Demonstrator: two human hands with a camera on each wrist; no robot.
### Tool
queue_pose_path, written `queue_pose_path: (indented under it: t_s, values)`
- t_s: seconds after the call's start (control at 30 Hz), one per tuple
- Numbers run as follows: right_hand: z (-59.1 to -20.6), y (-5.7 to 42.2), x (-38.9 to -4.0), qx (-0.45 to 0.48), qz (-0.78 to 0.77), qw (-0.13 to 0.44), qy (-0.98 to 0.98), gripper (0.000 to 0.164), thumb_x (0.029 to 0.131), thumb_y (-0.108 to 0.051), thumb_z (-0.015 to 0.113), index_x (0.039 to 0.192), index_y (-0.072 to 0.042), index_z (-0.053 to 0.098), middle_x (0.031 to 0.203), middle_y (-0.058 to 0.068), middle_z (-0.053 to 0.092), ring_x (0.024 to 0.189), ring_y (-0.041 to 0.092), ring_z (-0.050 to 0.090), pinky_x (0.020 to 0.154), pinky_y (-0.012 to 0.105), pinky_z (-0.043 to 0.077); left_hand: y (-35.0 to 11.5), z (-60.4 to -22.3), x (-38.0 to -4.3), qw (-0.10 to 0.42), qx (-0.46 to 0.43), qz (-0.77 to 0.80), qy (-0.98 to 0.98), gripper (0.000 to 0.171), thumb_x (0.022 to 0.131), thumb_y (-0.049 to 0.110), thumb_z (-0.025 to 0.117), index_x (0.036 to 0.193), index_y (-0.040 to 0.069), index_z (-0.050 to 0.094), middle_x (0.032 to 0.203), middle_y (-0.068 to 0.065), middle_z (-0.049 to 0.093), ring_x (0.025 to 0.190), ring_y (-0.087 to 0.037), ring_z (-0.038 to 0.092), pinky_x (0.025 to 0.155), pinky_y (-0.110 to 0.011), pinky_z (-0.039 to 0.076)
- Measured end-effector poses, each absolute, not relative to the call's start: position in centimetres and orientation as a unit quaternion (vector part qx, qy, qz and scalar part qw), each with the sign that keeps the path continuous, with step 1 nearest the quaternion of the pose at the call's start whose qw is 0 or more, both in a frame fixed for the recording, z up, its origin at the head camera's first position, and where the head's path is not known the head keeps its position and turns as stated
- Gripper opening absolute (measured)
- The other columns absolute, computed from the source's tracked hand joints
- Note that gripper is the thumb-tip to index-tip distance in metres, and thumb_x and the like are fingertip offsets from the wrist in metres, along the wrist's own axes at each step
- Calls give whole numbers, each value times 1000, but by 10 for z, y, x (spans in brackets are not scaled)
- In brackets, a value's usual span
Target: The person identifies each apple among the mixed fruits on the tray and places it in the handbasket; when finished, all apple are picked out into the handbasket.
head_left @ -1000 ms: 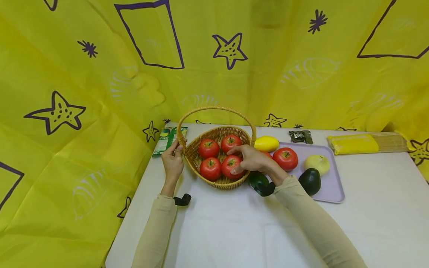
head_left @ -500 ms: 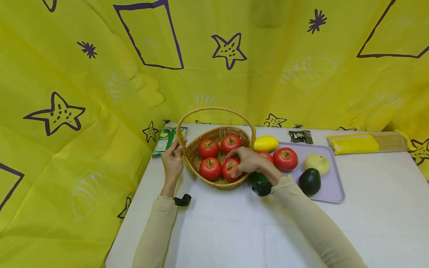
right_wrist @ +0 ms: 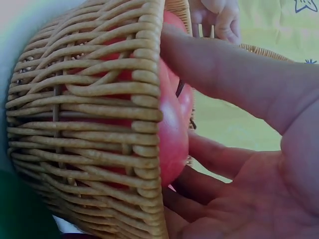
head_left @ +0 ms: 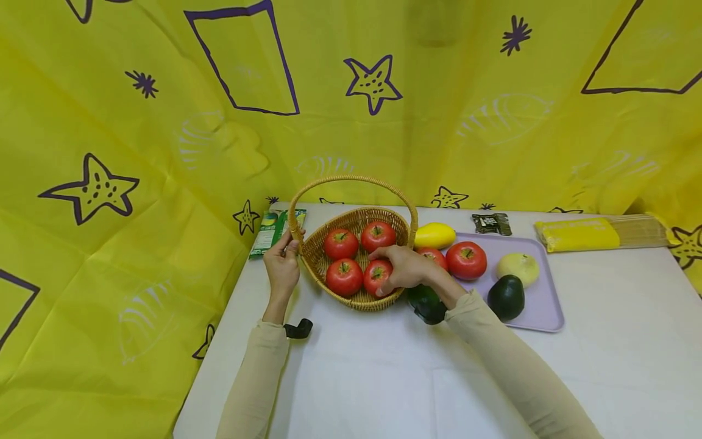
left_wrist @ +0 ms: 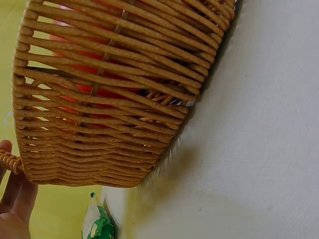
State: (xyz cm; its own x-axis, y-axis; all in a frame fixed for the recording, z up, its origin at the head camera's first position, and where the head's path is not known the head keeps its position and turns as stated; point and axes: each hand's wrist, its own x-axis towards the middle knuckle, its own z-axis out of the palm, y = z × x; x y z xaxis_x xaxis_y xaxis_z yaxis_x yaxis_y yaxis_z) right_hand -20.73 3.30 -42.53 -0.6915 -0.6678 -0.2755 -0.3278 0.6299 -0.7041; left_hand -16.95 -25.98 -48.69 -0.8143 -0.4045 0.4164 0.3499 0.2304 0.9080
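A wicker basket (head_left: 312,261) with a tall arched handle (head_left: 351,178) stands on the white table, holding several red apples. My left hand (head_left: 282,271) pinches the foot of the handle at the basket's left side; in the left wrist view its fingers (left_wrist: 24,199) lie at the woven rim. At the right side, my right hand (head_left: 408,267) reaches over the rim and grips the front-right apple (head_left: 376,277) between thumb and fingers. That apple (right_wrist: 172,137) sits low behind the rim in the right wrist view, partly hidden by the weave.
A lilac tray (head_left: 551,311) on the right bears a red apple (head_left: 467,261), an onion (head_left: 518,269) and an avocado (head_left: 507,297). A yellow fruit (head_left: 436,235) and a dark green vegetable (head_left: 426,305) lie beside the basket. Behind are spaghetti (head_left: 603,233), a dark packet (head_left: 492,224) and a green packet (head_left: 267,235).
My right hand has shifted slightly left, and the front-right apple has moved a little left with it. My left hand stays at the handle.
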Motion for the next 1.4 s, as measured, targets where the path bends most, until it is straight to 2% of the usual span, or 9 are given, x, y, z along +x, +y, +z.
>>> queue_pose_path:
  t_s: [0.2,0.43,0.6,0.77,0.87,1.0,1.13,1.23,1.4]
  values:
    - [-421,43,-202,-306,-342,236,856,71,84,-23,89,147,-5,61,144,18,65,126,34,61,112,54,51,-259,-487,-169,305,20,-613,-728,36,103,-1,63,138,-9,65,123,-32,72,120,-7,69,101,-16,55]
    - [-419,71,-204,-345,-432,219,804,62,90,-19,86,145,-1,62,146,19,65,125,38,64,110,55,52,-259,-487,-169,300,16,-622,-723,37,104,-3,61,141,-9,61,125,-37,69,128,-35,66,101,-17,55]
    - [-414,97,-207,-340,-513,202,762,56,88,-13,88,138,-2,66,136,17,70,127,41,65,111,60,52,-259,-486,-170,301,19,-617,-727,37,104,-2,61,140,-8,63,125,-35,70,127,-32,67,100,-16,55]
    - [-411,125,-212,-320,-558,140,753,53,83,-4,91,131,0,68,127,19,72,118,34,69,99,47,62,-257,-487,-170,303,22,-615,-728,37,103,-1,62,139,-7,65,124,-34,71,124,-21,68,100,-16,55]
    - [-413,141,-216,-304,-570,110,755,60,81,0,91,135,-1,64,133,15,69,121,29,67,96,36,63,-257,-487,-169,304,25,-616,-727,37,103,-1,62,139,-6,65,124,-32,72,123,-19,69,100,-16,55]
    - [-416,159,-219,-284,-584,84,756,75,80,4,90,147,-5,58,144,-1,63,131,24,60,102,25,57,-256,-486,-169,302,29,-620,-724,37,104,-1,62,140,-6,64,124,-29,74,125,-22,68,101,-17,55]
    - [-420,172,-221,-269,-587,87,759,86,79,7,88,155,-6,50,153,-1,57,140,27,52,109,19,50,-256,-486,-168,299,31,-621,-724,38,104,-3,61,141,-7,63,124,-30,73,126,-25,68,101,-17,55]
    - [-424,180,-223,-257,-566,107,776,90,80,4,89,158,-8,46,160,5,51,146,34,46,117,27,48,-256,-486,-168,300,31,-625,-720,38,103,-4,61,141,-8,62,124,-32,72,125,-25,69,101,-17,55]
    - [-429,189,-226,-249,-495,134,821,93,82,-12,92,161,-8,43,164,16,45,150,44,41,123,64,37,-256,-485,-168,300,30,-630,-716,37,103,-4,61,141,-8,63,124,-33,71,123,-18,70,100,-17,56]
